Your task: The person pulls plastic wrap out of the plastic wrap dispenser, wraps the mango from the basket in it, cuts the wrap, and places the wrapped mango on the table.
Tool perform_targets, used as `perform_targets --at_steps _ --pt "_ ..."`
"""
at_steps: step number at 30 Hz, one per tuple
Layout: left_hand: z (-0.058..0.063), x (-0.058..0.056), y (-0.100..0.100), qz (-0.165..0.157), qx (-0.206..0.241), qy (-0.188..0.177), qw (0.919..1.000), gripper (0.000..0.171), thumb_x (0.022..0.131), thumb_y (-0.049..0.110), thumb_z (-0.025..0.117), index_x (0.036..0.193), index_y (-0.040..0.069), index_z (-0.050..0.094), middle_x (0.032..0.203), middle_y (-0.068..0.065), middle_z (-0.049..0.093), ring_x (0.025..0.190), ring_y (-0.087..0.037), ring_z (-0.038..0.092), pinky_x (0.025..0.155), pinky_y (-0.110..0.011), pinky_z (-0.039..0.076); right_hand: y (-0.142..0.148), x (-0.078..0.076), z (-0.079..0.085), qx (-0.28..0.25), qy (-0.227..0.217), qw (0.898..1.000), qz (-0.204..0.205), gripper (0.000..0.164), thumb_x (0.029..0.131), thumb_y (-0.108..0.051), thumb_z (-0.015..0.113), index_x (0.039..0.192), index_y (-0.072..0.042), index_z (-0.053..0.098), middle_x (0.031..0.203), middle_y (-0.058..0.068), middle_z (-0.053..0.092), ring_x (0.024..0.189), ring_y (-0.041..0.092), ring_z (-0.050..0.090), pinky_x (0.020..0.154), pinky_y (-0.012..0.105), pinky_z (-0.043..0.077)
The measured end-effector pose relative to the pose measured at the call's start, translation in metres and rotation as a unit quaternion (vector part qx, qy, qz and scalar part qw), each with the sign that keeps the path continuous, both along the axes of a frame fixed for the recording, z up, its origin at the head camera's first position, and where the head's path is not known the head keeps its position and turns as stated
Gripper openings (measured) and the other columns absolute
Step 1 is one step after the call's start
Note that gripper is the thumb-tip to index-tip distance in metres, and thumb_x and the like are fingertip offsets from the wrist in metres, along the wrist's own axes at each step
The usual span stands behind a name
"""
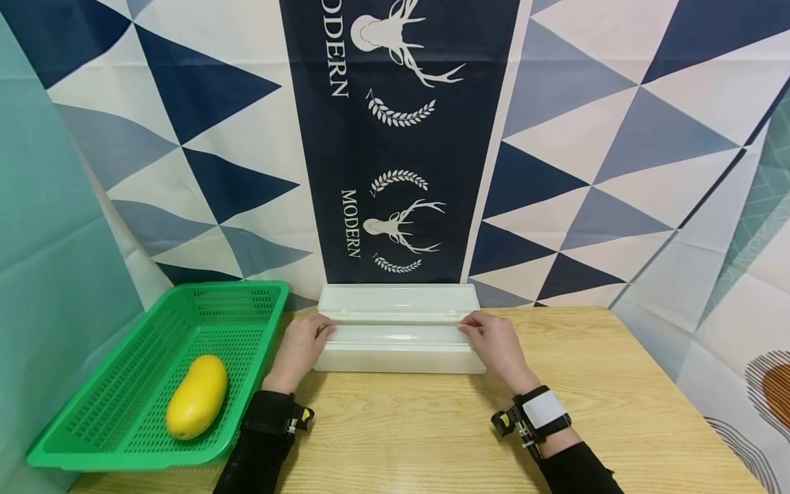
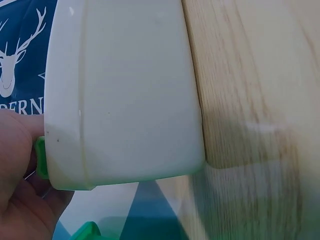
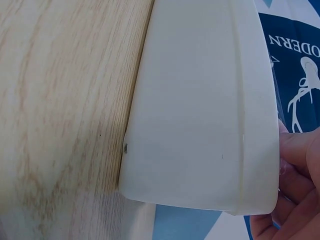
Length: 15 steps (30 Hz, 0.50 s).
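A long white cling film dispenser (image 1: 399,359) stands on the table with its hinged lid (image 1: 398,296) raised at the back. At its left end my left hand (image 1: 304,343) has thumb and forefinger pinched together, just above the front part. My right hand (image 1: 496,345) pinches in the same way at the right end. A little clear cling film (image 3: 283,167) shows by the right fingertips in the right wrist view; most of the film is hard to make out. The dispenser's front wall hides part of the left hand (image 2: 22,175) in the left wrist view.
On the left stands a green plastic basket (image 1: 92,458) with a yellow mango-like fruit (image 1: 197,396) in it. The wooden table (image 1: 401,439) runs back to a patterned cloth (image 1: 247,171) hanging right behind the dispenser.
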<state>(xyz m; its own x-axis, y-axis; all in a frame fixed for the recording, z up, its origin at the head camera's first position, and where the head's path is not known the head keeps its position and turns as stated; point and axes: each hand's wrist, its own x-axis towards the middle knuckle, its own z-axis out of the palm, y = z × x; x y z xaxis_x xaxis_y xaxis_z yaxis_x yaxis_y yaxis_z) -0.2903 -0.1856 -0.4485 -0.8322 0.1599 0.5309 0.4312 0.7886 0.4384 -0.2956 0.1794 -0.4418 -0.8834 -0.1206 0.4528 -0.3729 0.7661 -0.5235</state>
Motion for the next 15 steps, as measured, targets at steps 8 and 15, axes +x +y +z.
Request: perform_targets --at_steps 8,15 --pt "-0.0001 -0.0005 -0.0003 0.023 -0.01 0.02 0.9995 0.009 0.091 0.012 0.074 0.097 0.007 0.077 0.095 -0.008 0.072 0.089 -0.029 0.069 0.078 -0.044 0.056 0.0004 0.0001 0.0023 0.004 0.027 1.0 0.003 0.009 0.092 -0.012 0.072 0.09 -0.004 0.074 0.079 0.003 0.068 0.068 0.017 0.051 0.061 0.033 0.042" --pt "0.0017 -0.0007 -0.0006 0.023 -0.011 0.044 0.9987 0.008 0.09 0.011 0.075 0.095 0.007 0.078 0.095 -0.008 0.071 0.09 -0.029 0.068 0.079 -0.044 0.056 0.0005 0.0003 0.0015 -0.01 0.042 0.999 0.013 0.009 0.093 -0.012 0.072 0.09 -0.004 0.073 0.077 0.003 0.067 0.066 0.015 0.055 0.061 0.032 0.046"
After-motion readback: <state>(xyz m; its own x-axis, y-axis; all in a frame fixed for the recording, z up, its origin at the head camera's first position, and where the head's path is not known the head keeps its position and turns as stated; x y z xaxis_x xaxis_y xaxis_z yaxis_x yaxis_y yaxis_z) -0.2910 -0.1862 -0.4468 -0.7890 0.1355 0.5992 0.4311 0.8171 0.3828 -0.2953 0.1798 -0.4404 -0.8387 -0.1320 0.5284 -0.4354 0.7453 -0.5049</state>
